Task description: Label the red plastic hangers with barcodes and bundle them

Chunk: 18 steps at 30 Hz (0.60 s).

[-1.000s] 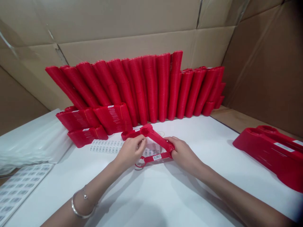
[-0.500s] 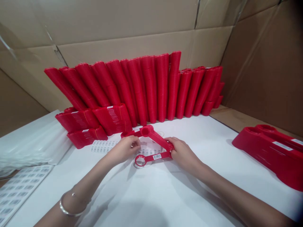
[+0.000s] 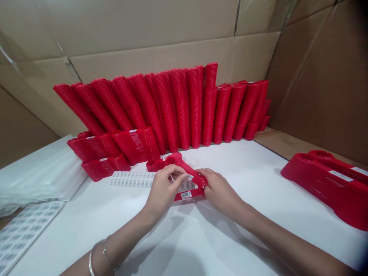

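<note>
Red parts point(image 3: 191, 171) | right hand point(image 3: 220, 190): gripping their end | left hand point(image 3: 164, 187): at white label point(image 3: 190, 177), can't tell if pinched

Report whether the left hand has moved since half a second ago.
Yes. Against the label sheet, the left hand has moved rightward, and is now at the upper red piece that the right hand holds.

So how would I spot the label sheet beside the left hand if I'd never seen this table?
Start at the long row of tall red stacks standing across the white table. Come nearer, to the left hand: the label sheet lies flat, partly hidden behind it. Its print looks smaller and more tightly packed than on the other sheet, down at the lower left.
</note>
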### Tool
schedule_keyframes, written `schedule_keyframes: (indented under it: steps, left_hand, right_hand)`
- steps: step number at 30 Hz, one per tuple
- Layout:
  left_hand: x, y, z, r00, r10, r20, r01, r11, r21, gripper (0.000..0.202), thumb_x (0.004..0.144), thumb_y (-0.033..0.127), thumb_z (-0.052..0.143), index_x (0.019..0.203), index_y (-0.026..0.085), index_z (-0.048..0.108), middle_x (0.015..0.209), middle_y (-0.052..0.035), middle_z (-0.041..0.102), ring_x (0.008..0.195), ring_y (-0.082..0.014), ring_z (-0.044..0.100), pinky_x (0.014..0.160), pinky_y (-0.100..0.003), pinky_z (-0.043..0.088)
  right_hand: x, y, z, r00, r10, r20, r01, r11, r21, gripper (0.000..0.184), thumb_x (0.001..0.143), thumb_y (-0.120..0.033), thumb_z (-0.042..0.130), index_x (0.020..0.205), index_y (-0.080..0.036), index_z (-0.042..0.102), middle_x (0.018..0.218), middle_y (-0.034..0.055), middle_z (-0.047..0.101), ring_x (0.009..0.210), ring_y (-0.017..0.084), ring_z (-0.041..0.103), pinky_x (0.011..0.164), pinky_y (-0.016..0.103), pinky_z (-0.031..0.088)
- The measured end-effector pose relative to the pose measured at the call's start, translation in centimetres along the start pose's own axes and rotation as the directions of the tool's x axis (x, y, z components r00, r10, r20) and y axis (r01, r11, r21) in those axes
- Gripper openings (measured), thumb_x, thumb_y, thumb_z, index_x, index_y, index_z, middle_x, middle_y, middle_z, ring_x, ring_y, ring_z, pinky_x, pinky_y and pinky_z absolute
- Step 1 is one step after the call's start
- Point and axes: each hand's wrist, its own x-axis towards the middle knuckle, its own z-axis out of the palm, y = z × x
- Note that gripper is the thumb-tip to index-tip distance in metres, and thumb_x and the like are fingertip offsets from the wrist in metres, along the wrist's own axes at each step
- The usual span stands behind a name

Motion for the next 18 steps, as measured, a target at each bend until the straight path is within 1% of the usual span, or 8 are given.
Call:
schedule_keyframes:
  steps: [3,5,8,10,14,16,18]
  left_hand:
    - [0.0,0.1,0.2,1.0,0.012,-0.028,-0.011,1.0,0.023,0.01,0.077,0.025,0.056,0.072,0.018,0.06,0.073,0.0003,0.064,0.066,-0.0131,0.054,0.061,-0.025,0.041]
    - [-0.1,0.1,0.3,0.998,0.043,-0.048,-0.04,0.997,0.059,0.011,0.078,0.025,0.055,0.071,0.018,0.059,0.071,0.0006,0.062,0.064,-0.0126,0.053,0.059,-0.025,0.041]
    - [-0.2,-0.2,0.6,0.987,0.142,-0.079,-0.126,0.976,0.177,0.013,0.08,0.024,0.053,0.069,0.018,0.057,0.067,0.0011,0.059,0.061,-0.0122,0.048,0.058,-0.026,0.039]
    - [-0.3,-0.6,0.8,0.968,0.237,-0.078,-0.206,0.938,0.28,0.014,0.081,0.022,0.05,0.069,0.018,0.055,0.068,0.0005,0.056,0.062,-0.0127,0.046,0.059,-0.026,0.039]
    - [-0.3,-1.3,0.9,0.914,0.404,-0.029,-0.34,0.805,0.486,0.015,0.085,0.019,0.044,0.074,0.017,0.054,0.073,-0.002,0.054,0.068,-0.0144,0.045,0.062,-0.027,0.038]
    - [-0.2,-1.4,0.9,0.881,0.473,0.005,-0.385,0.711,0.588,0.016,0.086,0.022,0.044,0.074,0.016,0.053,0.071,-0.003,0.053,0.068,-0.0153,0.044,0.062,-0.028,0.038]
    - [-0.2,-1.3,0.8,0.839,0.542,0.044,-0.422,0.598,0.681,0.019,0.085,0.026,0.044,0.073,0.015,0.053,0.069,-0.0037,0.051,0.066,-0.016,0.043,0.06,-0.028,0.037]
  right_hand:
    - [-0.2,-0.2,-0.1,1.0,-0.005,0.002,0.005,1.0,0.002,0.046,0.061,0.003,0.035,0.094,-0.018,0.058,0.094,0.0066,0.058,0.085,0.018,0.053,0.071,0.027,0.037]
    - [-0.3,-0.4,-0.1,1.0,-0.001,0.007,0.001,1.0,0.01,0.044,0.061,0.003,0.034,0.092,-0.018,0.058,0.093,0.0063,0.058,0.084,0.017,0.053,0.069,0.027,0.037]
    - [-0.5,-0.7,-0.1,1.0,0.005,0.014,-0.006,1.0,0.03,0.037,0.062,0.002,0.034,0.084,-0.018,0.057,0.09,0.0054,0.058,0.081,0.016,0.053,0.068,0.026,0.037]
    - [-0.7,-0.9,0.0,1.0,0.003,0.018,-0.004,0.999,0.042,0.033,0.062,0.001,0.034,0.079,-0.018,0.055,0.089,0.0049,0.057,0.081,0.016,0.053,0.068,0.026,0.037]
    - [-0.8,-1.0,0.2,1.0,-0.008,0.024,0.006,0.999,0.05,0.029,0.062,0.0,0.034,0.075,-0.018,0.053,0.087,0.0047,0.057,0.082,0.017,0.053,0.069,0.026,0.036]
    - [-0.9,-0.9,0.3,1.0,-0.016,0.023,0.015,0.999,0.043,0.028,0.063,0.0,0.034,0.074,-0.019,0.051,0.082,0.0039,0.056,0.077,0.016,0.052,0.067,0.026,0.036]
    - [-0.9,-0.9,0.4,0.999,-0.024,0.023,0.023,0.999,0.035,0.027,0.063,0.0,0.033,0.072,-0.019,0.049,0.077,0.0027,0.054,0.07,0.015,0.05,0.064,0.025,0.035]
